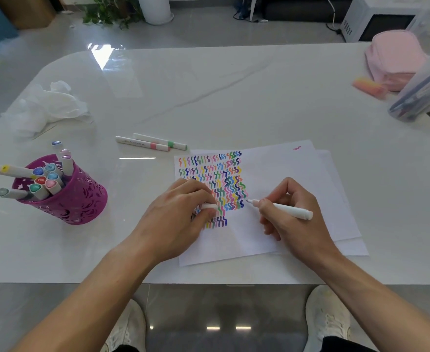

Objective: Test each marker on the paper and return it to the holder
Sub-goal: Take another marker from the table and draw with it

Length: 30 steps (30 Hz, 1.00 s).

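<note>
Your white shoes (126, 326) stand on the floor (234, 308) nearest the camera, below the edge of the white surface (209, 85). At far left, the purple holder (66, 196) carries about a dozen capped markers (52, 177). One red cap (40, 180) bears small lettering too blurred to read. Two loose markers (150, 143) lie just behind the paper (285, 174), outside the holder, and their barrel print is unreadable. Your left hand (176, 214) rests on the paper with its fingers curled round what looks like a white cap (209, 206). Rows of coloured squiggles (209, 171) fill the sheet's left part, so many tests appear done. Your right hand (295, 212) pinches an uncapped marker (288, 210). Its pinkish tip sits just right of the squiggles, at or barely above the sheet. This marker seems to be mid-test; capping and returning it remain, and likely the loose two as well.
</note>
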Each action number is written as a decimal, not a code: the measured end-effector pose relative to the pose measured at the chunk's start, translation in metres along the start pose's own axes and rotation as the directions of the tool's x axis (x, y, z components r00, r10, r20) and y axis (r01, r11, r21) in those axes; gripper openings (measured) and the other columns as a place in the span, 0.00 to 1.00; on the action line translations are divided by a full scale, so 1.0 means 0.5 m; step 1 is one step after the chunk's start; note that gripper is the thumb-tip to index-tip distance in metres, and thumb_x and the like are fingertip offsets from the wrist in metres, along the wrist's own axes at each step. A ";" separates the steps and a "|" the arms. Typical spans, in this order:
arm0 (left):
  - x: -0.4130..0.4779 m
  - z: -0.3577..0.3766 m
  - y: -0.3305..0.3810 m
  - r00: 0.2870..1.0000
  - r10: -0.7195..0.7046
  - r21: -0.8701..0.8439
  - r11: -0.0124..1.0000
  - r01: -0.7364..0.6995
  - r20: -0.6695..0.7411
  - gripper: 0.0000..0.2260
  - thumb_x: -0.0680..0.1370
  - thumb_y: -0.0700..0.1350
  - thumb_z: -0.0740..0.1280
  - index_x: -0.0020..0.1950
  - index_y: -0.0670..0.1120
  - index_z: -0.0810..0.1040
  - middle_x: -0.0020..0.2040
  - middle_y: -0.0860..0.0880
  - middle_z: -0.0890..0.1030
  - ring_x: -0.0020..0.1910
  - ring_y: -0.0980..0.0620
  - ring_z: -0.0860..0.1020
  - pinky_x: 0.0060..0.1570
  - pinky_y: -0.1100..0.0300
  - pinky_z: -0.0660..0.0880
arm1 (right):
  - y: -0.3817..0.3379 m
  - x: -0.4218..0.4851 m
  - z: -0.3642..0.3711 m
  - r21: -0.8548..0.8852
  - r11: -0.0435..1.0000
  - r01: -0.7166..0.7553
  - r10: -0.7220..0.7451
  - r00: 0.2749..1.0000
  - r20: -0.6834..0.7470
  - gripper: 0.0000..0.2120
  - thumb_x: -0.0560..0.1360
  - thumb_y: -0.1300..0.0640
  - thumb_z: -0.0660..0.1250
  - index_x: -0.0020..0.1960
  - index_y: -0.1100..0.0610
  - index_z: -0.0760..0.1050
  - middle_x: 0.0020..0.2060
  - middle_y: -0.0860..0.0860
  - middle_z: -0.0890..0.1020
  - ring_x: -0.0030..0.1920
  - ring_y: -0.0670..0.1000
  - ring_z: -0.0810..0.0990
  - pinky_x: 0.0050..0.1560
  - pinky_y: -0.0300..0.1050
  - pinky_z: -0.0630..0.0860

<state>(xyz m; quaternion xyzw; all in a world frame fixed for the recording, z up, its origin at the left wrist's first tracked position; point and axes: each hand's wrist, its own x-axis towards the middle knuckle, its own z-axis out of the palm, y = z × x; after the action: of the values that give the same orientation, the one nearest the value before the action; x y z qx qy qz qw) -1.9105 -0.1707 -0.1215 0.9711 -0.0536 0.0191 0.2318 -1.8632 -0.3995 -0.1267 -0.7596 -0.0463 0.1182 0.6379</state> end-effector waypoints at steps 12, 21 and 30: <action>0.001 0.003 -0.001 1.000 -0.017 -0.007 1.000 0.017 -0.009 0.10 0.80 0.54 0.67 0.58 0.53 0.82 0.59 0.61 0.78 0.60 0.62 0.70 0.58 0.66 0.69 | 0.006 0.002 0.003 -0.014 1.000 -0.020 0.020 1.000 0.011 0.12 0.77 0.60 0.74 0.42 0.61 0.71 0.31 0.58 0.83 0.29 0.58 0.82 0.28 0.47 0.76; 0.001 0.002 -0.002 1.000 -0.026 -0.010 1.000 0.026 0.000 0.10 0.80 0.54 0.66 0.58 0.53 0.82 0.59 0.61 0.77 0.60 0.61 0.70 0.59 0.62 0.72 | 0.000 0.001 0.004 -0.080 0.996 -0.047 0.049 0.999 0.015 0.12 0.77 0.60 0.74 0.41 0.60 0.72 0.31 0.57 0.84 0.28 0.55 0.82 0.27 0.45 0.74; 0.003 0.000 0.003 0.999 -0.046 -0.001 0.999 0.046 0.006 0.10 0.80 0.53 0.67 0.58 0.52 0.82 0.59 0.61 0.77 0.60 0.61 0.71 0.60 0.61 0.73 | -0.003 -0.001 0.005 -0.105 0.992 -0.069 0.069 0.998 -0.007 0.12 0.74 0.61 0.74 0.40 0.62 0.71 0.29 0.57 0.83 0.26 0.53 0.80 0.24 0.44 0.72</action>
<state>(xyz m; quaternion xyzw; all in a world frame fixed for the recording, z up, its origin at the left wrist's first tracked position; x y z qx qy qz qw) -1.9092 -0.1723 -0.1206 0.9720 -0.0319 0.0106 0.2325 -1.8641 -0.3968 -0.1254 -0.7935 -0.0251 0.1363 0.5926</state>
